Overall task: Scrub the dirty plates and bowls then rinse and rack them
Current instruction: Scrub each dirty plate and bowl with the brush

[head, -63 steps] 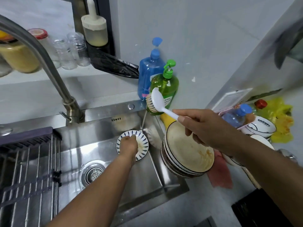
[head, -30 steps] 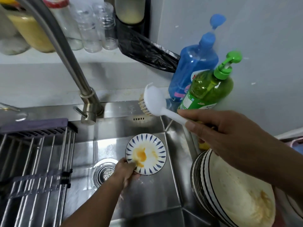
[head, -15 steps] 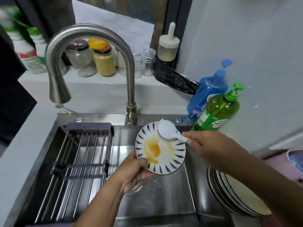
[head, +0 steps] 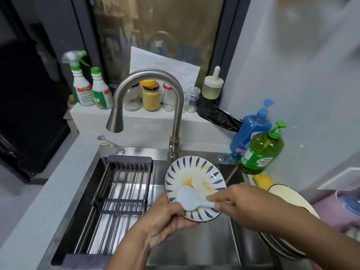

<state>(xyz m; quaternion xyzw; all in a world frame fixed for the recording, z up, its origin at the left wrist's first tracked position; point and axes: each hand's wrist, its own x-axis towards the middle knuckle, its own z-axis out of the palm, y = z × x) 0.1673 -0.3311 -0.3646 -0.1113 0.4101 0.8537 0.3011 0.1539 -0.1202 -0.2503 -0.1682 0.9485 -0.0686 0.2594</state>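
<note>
A small white plate with blue dashes (head: 196, 172) is tilted over the steel sink (head: 194, 248), smeared with yellow-orange residue. My left hand (head: 165, 217) grips its lower left rim from below. My right hand (head: 243, 203) holds the white handle of a dish brush (head: 188, 198), whose head presses on the plate's lower left part. A stack of dirty cream plates with dark rims (head: 288, 199) stands on the counter to the right of the sink. A metal drying rack (head: 120, 201) spans the sink's left half.
A curved steel tap (head: 175, 106) stands behind the sink, no water running. A green soap bottle (head: 261, 151) and a blue one (head: 251, 129) stand at the back right. Jars and spray bottles (head: 89, 90) line the sill. A pink cloth (head: 335, 213) lies far right.
The brush head has slid from the plate's upper right down to its lower left, spreading the yellow stain. The plate is raised a little higher and closer to me.
</note>
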